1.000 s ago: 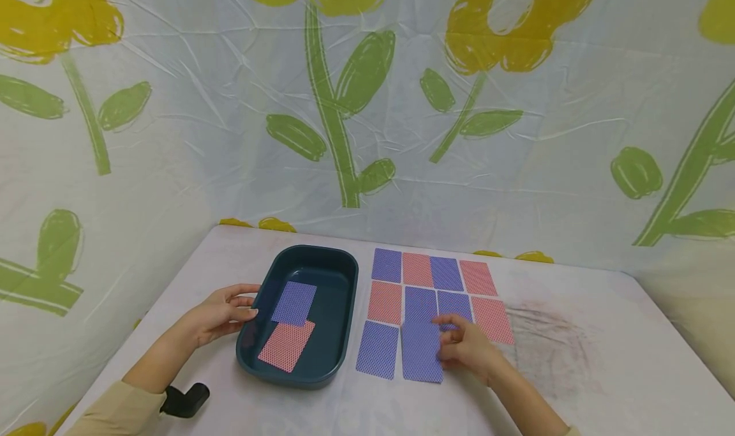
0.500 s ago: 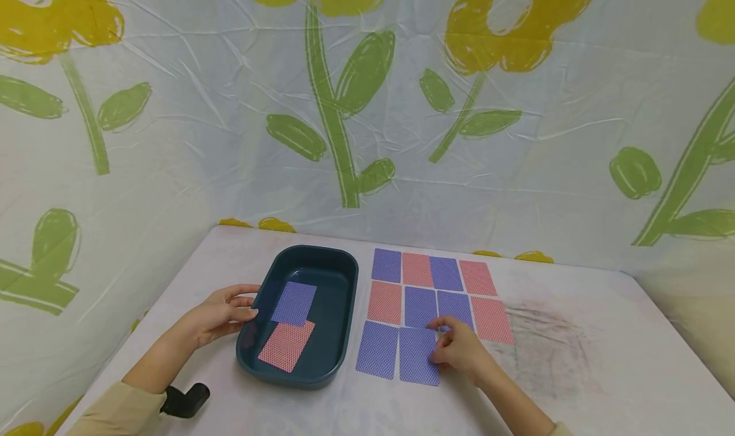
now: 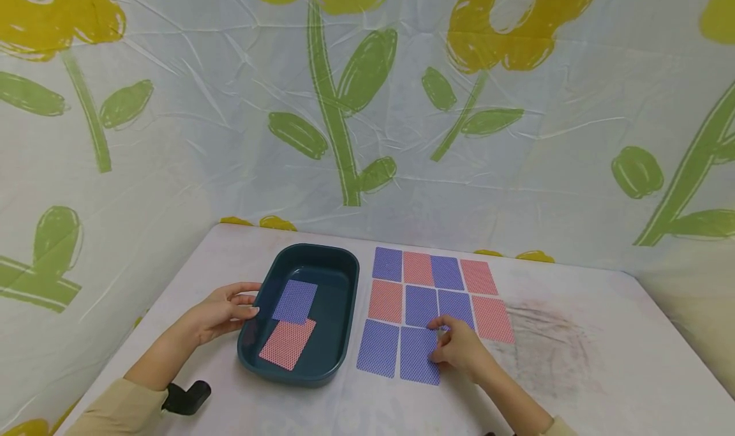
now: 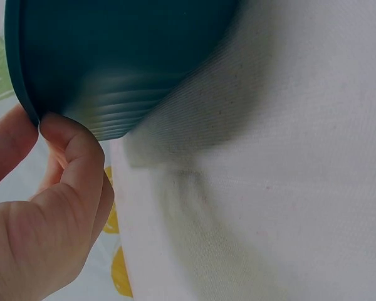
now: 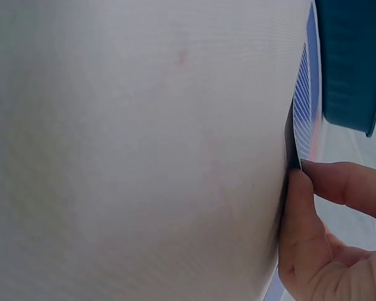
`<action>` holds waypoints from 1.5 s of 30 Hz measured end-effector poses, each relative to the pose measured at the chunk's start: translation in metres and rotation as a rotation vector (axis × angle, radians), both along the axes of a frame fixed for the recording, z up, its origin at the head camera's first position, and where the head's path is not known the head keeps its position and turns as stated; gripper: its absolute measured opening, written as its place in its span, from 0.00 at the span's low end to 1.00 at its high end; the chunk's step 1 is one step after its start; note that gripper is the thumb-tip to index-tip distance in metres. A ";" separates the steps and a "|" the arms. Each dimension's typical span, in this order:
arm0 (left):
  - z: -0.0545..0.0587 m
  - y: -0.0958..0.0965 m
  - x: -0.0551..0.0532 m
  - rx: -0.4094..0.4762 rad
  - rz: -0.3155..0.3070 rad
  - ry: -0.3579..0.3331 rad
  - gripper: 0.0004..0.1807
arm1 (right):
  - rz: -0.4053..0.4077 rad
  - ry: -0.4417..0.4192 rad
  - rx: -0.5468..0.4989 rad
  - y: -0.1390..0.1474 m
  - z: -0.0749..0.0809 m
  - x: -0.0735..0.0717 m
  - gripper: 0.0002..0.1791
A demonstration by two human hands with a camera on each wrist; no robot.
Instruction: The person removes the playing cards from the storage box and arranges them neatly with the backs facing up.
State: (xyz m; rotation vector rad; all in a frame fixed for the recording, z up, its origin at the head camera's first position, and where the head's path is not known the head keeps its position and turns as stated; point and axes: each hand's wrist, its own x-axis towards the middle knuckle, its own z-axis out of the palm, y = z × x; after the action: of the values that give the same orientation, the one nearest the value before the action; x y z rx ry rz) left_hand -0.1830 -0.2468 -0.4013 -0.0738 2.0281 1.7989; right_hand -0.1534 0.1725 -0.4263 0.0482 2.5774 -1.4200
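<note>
My left hand (image 3: 221, 316) pinches the rim of a dark teal rectangular dish (image 3: 250, 353) at its left side; the left wrist view shows thumb and finger meeting on that rim. Inside the dish lie a blue-backed playing card (image 3: 295, 300) and a red-backed card (image 3: 287, 345), slightly overlapping. My right hand (image 3: 462, 348) pinches the right edge of a blue-backed playing card (image 3: 418, 355) in the front row. In the right wrist view that card (image 5: 302, 106) tilts a little off the table, held between thumb and forefinger. The hand partly covers the blue card (image 3: 456, 305) behind it.
Rows of face-down blue and red cards fill the table (image 3: 620, 346) right of the dish, among them a blue one (image 3: 377, 348) beside the held card. A black angled object (image 3: 188, 398) sits by the left sleeve. Flower-printed cloth (image 3: 241, 136) rises behind the table.
My right hand has moved slightly left with the blue card, which has come down from overlapping the row behind into the front row. My left hand stays on the dish rim.
</note>
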 end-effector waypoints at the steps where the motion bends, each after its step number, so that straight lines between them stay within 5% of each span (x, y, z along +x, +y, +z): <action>1: 0.000 0.000 0.000 0.000 0.000 0.001 0.35 | -0.001 0.000 0.006 0.000 0.000 0.000 0.27; 25: 0.000 0.000 0.001 -0.014 0.007 -0.002 0.35 | 0.030 0.036 0.242 -0.005 0.004 -0.005 0.30; 45: 0.001 0.000 0.000 0.003 -0.001 0.008 0.35 | 0.127 -0.076 -0.081 -0.020 0.045 -0.042 0.25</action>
State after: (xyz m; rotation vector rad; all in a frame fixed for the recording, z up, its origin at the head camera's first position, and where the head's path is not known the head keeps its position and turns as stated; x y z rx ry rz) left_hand -0.1826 -0.2469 -0.4008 -0.0647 2.0313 1.8042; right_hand -0.1955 0.1522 -0.3813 -0.0703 2.4139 -1.4459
